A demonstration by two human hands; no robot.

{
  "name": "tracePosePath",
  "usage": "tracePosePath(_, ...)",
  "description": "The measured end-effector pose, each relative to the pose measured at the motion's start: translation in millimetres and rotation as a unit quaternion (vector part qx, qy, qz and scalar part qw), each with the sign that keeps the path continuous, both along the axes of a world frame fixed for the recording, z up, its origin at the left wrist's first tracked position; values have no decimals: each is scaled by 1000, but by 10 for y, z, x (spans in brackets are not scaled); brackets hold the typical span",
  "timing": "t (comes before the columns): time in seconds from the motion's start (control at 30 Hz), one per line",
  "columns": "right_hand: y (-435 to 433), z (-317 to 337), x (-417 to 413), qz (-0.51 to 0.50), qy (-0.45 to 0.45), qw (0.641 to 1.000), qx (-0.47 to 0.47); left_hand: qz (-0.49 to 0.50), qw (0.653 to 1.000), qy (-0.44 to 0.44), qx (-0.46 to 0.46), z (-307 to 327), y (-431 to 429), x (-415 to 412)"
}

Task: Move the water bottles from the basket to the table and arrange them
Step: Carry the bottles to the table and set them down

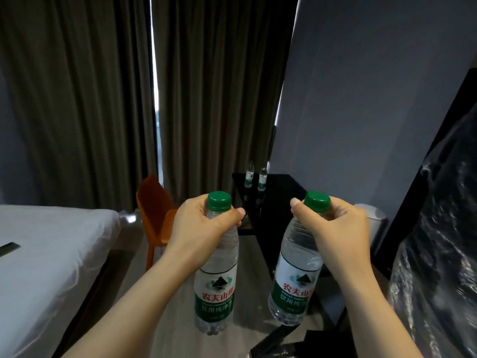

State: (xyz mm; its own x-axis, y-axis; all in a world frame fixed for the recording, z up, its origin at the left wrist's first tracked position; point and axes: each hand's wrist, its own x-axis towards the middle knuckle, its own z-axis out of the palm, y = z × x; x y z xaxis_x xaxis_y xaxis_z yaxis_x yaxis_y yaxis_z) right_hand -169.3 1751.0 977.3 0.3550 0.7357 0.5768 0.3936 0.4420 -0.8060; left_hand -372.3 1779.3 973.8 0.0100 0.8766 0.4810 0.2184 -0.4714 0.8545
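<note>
A white bed (51,254) is filling the left side, with a dark flat thing (9,248) lying at its edge. Brown curtains (77,99) are hanging across the back. An orange chair (154,215) is standing between the bed and the black bench (278,202), just beside the bench's near left corner and partly hidden behind the left wrist. On the far end of the bench two small bottles (249,176) are standing upright, side by side and close together. To the right a white rounded object (371,218) is sitting by the grey wall (361,99); what it is cannot be told. A large dark shape wrapped in clear plastic (438,254) is crowding the right edge.

The left grip (198,226) is clamping round the shoulder of the left bottle (216,280), just under its green cap, thumb and fingers curling about it. The right grip (333,226) is clamping the right bottle (296,280) the same way. Both bottles are hanging in the air over the floor (180,306), nearer the camera than the bench and apart from each other.

The left bottle is hanging almost plumb, cap up, long axis near vertical. The right bottle is tilting, cap up and to the right, base swinging lower left. Both labels are facing the camera.
</note>
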Motion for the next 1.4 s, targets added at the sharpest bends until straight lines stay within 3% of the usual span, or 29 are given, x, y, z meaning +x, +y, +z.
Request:
tracePosePath(0.8,3628,-430,539,-1,49,998,-49,0,999,-31,-42,-369,3637,505)
tracePosePath(1.03,4577,-714,576,-41,51,995,-73,-38,995,-54,-80,-636,4768,584)
tracePosePath(1.4,6195,-1035,491,-159,58,980,-105,-135,987,11,-88,-978,6648,576)
